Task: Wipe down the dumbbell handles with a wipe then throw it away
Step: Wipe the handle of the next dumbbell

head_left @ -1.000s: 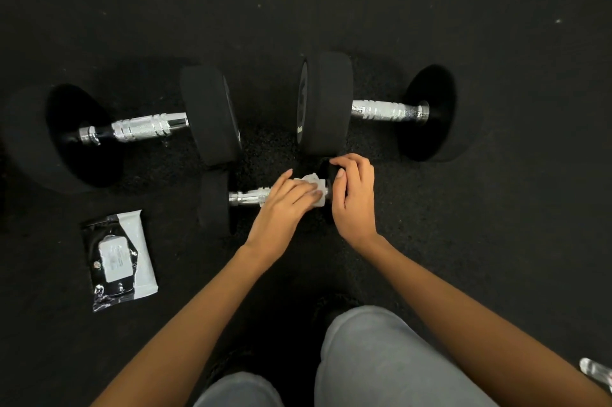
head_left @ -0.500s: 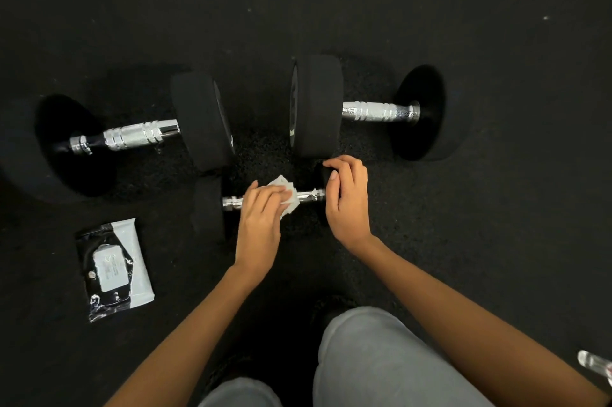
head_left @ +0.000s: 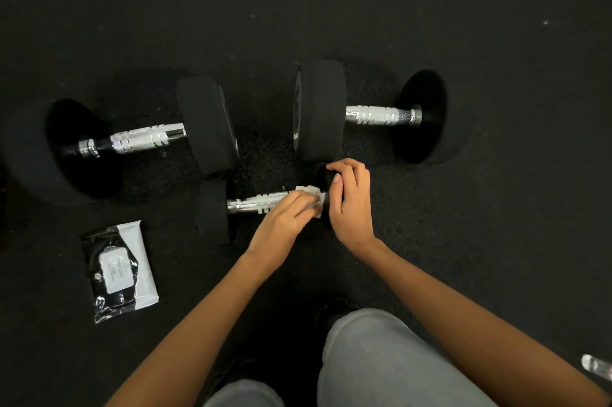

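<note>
Left hand [head_left: 284, 221] and wipe [head_left: 313, 197] now back rightward along small dumbbell handle [head_left: 256, 202]

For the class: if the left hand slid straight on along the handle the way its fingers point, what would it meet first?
Probably the right hand, which grips the small dumbbell's right weight just beyond the wipe under the left hand.

Wipe [head_left: 313, 196] on handle [head_left: 258, 202] (small dumbbell)

White wipe [head_left: 313, 197], chrome ringed handles [head_left: 377, 115], black dumbbell heads [head_left: 319, 108], black-and-white wipe packet [head_left: 119, 270], grey trousers [head_left: 381, 360].
</note>
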A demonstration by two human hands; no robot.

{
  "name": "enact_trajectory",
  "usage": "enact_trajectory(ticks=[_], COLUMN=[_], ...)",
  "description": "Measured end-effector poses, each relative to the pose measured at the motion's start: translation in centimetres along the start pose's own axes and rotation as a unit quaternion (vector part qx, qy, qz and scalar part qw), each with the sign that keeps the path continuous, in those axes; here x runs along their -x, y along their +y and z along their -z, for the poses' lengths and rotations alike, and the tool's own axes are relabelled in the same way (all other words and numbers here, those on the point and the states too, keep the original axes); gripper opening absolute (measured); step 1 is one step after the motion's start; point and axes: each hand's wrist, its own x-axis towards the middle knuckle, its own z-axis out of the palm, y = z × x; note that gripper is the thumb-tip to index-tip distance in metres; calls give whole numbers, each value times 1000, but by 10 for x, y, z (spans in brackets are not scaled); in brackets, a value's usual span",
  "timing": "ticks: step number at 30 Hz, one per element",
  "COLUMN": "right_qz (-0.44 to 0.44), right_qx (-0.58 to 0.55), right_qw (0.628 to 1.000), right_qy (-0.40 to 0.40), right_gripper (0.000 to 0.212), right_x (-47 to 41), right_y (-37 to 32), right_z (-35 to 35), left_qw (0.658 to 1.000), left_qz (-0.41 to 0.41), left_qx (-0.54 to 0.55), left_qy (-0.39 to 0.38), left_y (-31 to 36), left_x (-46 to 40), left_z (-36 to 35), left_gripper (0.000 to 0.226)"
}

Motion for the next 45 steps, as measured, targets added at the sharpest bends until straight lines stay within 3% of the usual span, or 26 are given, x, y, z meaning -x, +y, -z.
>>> enact_trajectory(ticks=[6, 8, 10, 11, 13, 14, 16, 18, 23, 30, 37, 41, 45], right_qz=[-3, -3, -2, -2, -2, -2, -2, 0, 0, -1, -4, 1, 0], right_qx=[0, -3, -4, -3, -1, -1, -2, 0, -1, 4, 3, 6, 10], right_qw=[1000, 1000, 1000, 1000, 1000, 1000, 1000, 1000, 1000, 1000, 1000, 1000, 1000], right_qy=[-3, -3, -1, 1, 4, 4, 3, 3, -1, 1, 0, 2, -1], right_gripper=[33, 32, 31, 31, 30, 30, 31, 31, 31, 34, 35, 33, 32], right_x=[0, 0, 0, 0, 1, 0, 0, 0, 0, 0, 0, 0, -1], right_y=[1, 1, 1, 0, 0, 0, 1, 1, 0, -1, -2, -1, -1], right_z=[-1, -1, -1, -1, -2, -2, -2, -2, -1, -1, 0, 0, 0], left_qw=[1000, 988, 943, 920, 900, 911, 949, 957, 983, 989, 979, 976, 954], left_qz=[4, 97, 229, 277, 317, 313, 286, 278, 163, 128, 199, 208, 279], left_qx=[-4, 64, 149, 192, 246, 230, 90, -12, -52, -73, -15, 1, -42], left_qy=[26, 99, 191, 202, 168, 141, 94, 85, 70, 14, -37, -63, -99], left_y=[-12, -5, 5, 6, 4, 2, -1, 0, -9, -11, 9, -5, -19], left_x=[23, 22, 11, 6, -2, -4, -5, -6, 13, 4, -39, -44, -46], left_z=[11, 19, 31, 35, 38, 37, 32, 28, 16, 7, -1, 6, 20], left_gripper=[34, 29, 25, 26, 28, 28, 30, 37, 31, 38, 18, 24, 31])
